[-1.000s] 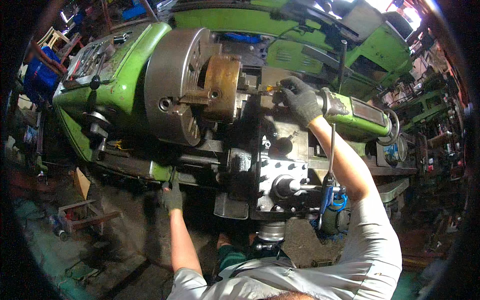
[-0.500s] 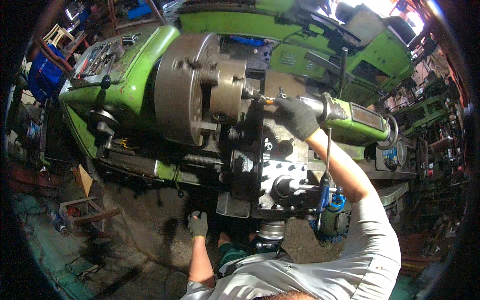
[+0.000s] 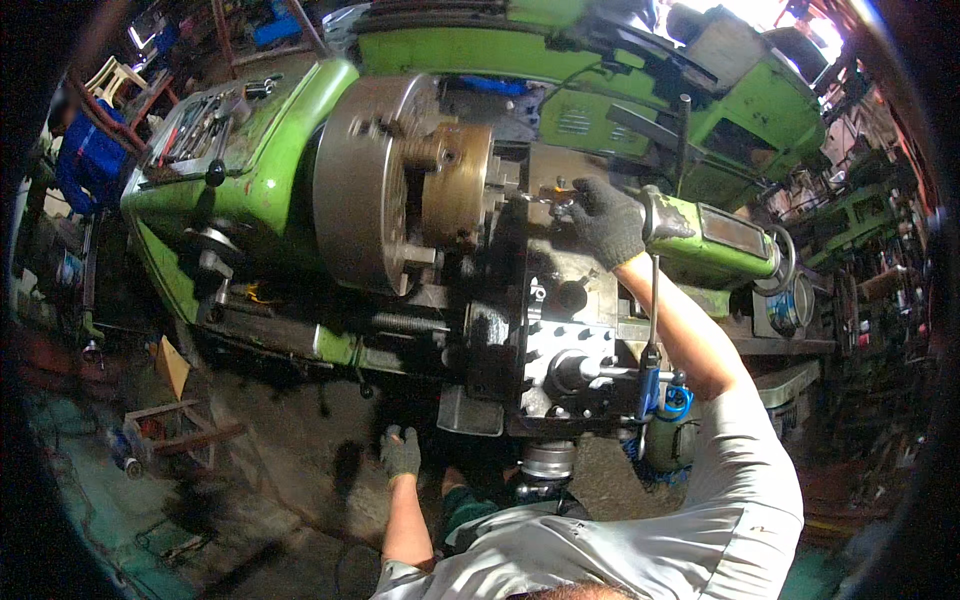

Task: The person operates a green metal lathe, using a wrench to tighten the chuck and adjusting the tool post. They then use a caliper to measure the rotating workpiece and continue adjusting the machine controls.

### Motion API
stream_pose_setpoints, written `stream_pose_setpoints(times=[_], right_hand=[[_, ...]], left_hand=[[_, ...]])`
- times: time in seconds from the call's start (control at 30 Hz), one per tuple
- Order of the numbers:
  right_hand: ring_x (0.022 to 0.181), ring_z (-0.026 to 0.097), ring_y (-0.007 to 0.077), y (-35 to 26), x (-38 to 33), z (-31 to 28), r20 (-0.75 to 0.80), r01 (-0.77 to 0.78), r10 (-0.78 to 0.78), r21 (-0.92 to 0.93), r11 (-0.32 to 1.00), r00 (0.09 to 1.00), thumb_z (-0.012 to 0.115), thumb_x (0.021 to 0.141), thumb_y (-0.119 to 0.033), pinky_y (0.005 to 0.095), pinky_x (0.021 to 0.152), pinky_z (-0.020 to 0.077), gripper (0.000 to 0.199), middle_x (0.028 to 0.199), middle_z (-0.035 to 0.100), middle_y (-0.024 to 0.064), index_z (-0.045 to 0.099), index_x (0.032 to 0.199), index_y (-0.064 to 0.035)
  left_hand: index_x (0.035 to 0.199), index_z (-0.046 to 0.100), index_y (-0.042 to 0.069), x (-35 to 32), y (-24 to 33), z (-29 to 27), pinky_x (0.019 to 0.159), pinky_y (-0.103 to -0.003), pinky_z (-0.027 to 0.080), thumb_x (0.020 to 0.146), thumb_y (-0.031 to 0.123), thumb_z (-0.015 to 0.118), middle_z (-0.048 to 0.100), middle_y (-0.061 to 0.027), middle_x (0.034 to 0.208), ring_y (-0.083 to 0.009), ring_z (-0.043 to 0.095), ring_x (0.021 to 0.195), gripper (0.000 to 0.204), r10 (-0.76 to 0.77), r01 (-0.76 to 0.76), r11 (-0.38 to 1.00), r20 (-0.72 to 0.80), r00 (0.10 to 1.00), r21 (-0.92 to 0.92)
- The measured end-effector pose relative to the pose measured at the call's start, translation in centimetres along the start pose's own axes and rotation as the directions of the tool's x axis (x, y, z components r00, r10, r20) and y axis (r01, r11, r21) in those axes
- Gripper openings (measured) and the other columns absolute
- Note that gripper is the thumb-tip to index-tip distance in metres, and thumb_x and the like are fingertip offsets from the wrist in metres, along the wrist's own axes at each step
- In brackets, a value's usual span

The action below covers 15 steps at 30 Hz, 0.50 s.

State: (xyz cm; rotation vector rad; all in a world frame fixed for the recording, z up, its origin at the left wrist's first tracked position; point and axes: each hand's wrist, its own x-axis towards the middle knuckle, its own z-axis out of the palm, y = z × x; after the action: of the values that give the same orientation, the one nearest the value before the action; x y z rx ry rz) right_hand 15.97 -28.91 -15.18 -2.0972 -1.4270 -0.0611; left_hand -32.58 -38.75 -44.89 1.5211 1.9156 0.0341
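On a green lathe, a large round steel chuck point(image 3: 350, 185) grips a brass-coloured ring-shaped workpiece point(image 3: 455, 185). To its right, my right hand point(image 3: 608, 222) in a dark grey glove is closed around a small tool with an orange part point(image 3: 556, 193). The tool's thin metallic end points toward the workpiece and appears apart from it; my fingers hide the rest. The green tailstock point(image 3: 690, 225) stands just right of this hand. My left hand point(image 3: 401, 455), in a grey glove, hangs low in front of the lathe, fingers slightly apart, holding nothing visible.
Below my right hand is the tool post point(image 3: 565, 370) with several bolts and a lever. A blue-handled air gun point(image 3: 649, 390) hangs by my right forearm. Hand tools point(image 3: 205, 125) lie on the headstock top. A wooden frame point(image 3: 185, 430) stands on the floor at left.
My right hand has drawn back slightly to the right with the tool, away from the workpiece. Chuck and workpiece, blurred by turning before, look sharper now. My left hand has shifted slightly.
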Motion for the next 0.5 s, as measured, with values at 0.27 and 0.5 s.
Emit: stream_pose_setpoints(times=[0.27,0.5], right_hand=[[0.083,0.071,0.0231,6.4,-3.0,-0.8,0.064,-0.245,0.244,0.471,0.847,0.968,0.074,0.092,-0.021,0.0358,0.081,0.0568,0.028,0.096,0.075,0.0089,0.070,0.115,-0.0053],[0.098,0.064,0.0110,5.9,-8.1,-6.9,0.385,-0.306,0.124,0.459,0.834,0.915,0.074,0.094,-0.016,0.0307,0.087,0.0543,0.030,0.108,0.073,0.0061,0.071,0.121,-0.0028]], left_hand=[[0.152,0.046,-0.002,9.5,4.3,-2.0,0.118,-0.051,0.037,0.104,0.033,0.052,0.040,-0.0266,0.159,-0.0427,0.042,0.145,0.059,0.277,-0.183,0.909,-0.217,0.936,0.375],[0.145,0.054,-0.003,10.8,-3.8,3.7,0.119,-0.050,0.035,0.101,0.032,0.054,0.046,-0.0231,0.157,-0.0406,0.047,0.142,0.057,0.273,-0.250,0.676,0.079,0.959,0.693]])
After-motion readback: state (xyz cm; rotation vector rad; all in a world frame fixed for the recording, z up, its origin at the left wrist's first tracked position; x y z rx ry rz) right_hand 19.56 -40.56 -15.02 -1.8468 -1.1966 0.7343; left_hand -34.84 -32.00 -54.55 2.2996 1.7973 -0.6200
